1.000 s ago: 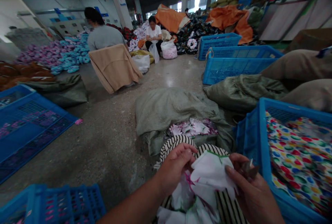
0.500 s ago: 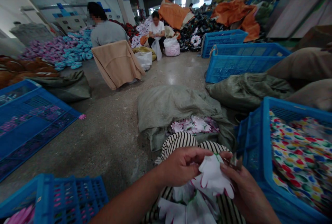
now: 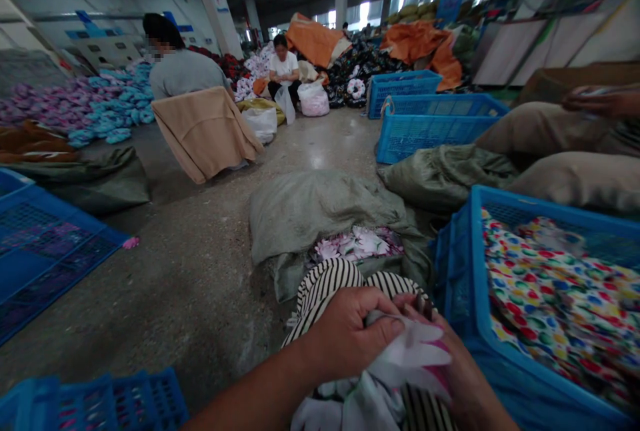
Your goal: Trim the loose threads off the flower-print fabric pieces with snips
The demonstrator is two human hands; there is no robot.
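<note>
Over my lap, my left hand (image 3: 357, 328) pinches a white cloth glove (image 3: 407, 351) with pink-edged fingers between thumb and forefinger. On the other side my right hand (image 3: 450, 364) is closed on the same glove, partly hidden behind it. Something small and dark shows at the right fingers, too unclear to name. More white gloves (image 3: 370, 404) lie piled on the striped cloth (image 3: 333, 278) over my legs. Just beyond my knees, a grey-green sack (image 3: 320, 201) gapes, with pink-and-white gloves (image 3: 363, 244) in its mouth.
On the right stands a blue crate (image 3: 455, 264) of colourful dotted fabric (image 3: 550, 291). Another person's knees (image 3: 575, 171) are beyond it. Blue crates (image 3: 50, 244) stand at left. Ahead are a cloth-draped chair (image 3: 205, 131), two seated people and further blue crates (image 3: 435, 131).
The view has turned to the right. The held glove has been turned, its fingers now pointing right, and my hands have come closer together around it.
</note>
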